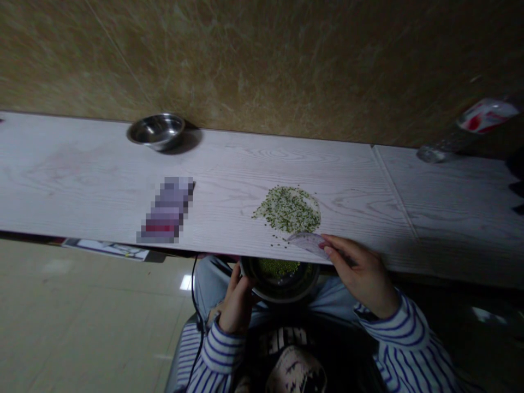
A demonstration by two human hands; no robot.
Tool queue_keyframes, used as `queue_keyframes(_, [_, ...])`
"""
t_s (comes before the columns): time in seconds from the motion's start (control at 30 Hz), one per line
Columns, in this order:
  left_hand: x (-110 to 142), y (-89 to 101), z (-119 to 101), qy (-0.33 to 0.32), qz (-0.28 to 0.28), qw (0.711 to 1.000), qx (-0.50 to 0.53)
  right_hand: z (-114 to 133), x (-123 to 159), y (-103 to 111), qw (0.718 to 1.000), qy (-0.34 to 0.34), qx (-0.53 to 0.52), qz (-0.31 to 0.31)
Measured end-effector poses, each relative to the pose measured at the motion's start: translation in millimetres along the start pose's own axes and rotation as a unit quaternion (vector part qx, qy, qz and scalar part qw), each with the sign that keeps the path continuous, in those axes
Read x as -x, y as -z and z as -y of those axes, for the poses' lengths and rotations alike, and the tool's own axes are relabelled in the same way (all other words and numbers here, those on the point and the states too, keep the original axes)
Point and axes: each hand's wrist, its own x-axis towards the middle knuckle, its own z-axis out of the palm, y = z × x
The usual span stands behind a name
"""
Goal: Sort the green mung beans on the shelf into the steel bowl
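My left hand (239, 299) grips the rim of a dark metal bowl (282, 297) over my lap, just below the table's front edge. Green beans (278, 266), small and round, lie inside it. A thin, pale purple, translucent piece with a curved edge (305, 243) is pinched between the fingers of my right hand (364, 273); its exact kind is unclear. It rests at the table edge, beside a spread pile of green beans mixed with white grains (289, 209). A few loose beans are scattered between the pile and the edge.
A shiny steel bowl (158, 131) stands by the wall at the back left. Left of the pile lies a flat, pixelated rectangular object (167, 210). A clear plastic bottle (462, 128) with a red and white label is at the far right. A black cable (195, 289) hangs near my left leg.
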Motion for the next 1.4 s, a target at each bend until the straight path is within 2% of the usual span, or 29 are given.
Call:
queue_keyframes(0.33, [4.1,-3.7,-3.5,-0.004,0.0,1.0,0.006,4.1,1.0,-1.8,1.0,0.011,0.001,0.009])
queue_keyframes(0.67, [5.9,-1.4,-5.9,0.005,0.039,0.999,0.015,2.0,3.2,-0.1,1.0,0.008,0.005,0.008])
queue_keyframes(1.07, [3.1,-1.9,-5.2,-0.007,0.015,1.0,0.014,1.9,-0.1,-3.6,1.0,-0.009,0.003,-0.02])
queue_keyframes(1.4, [4.0,0.3,-7.2,-0.012,0.013,1.0,0.019,7.0,-2.4,-8.5,1.0,-0.003,-0.011,-0.008])
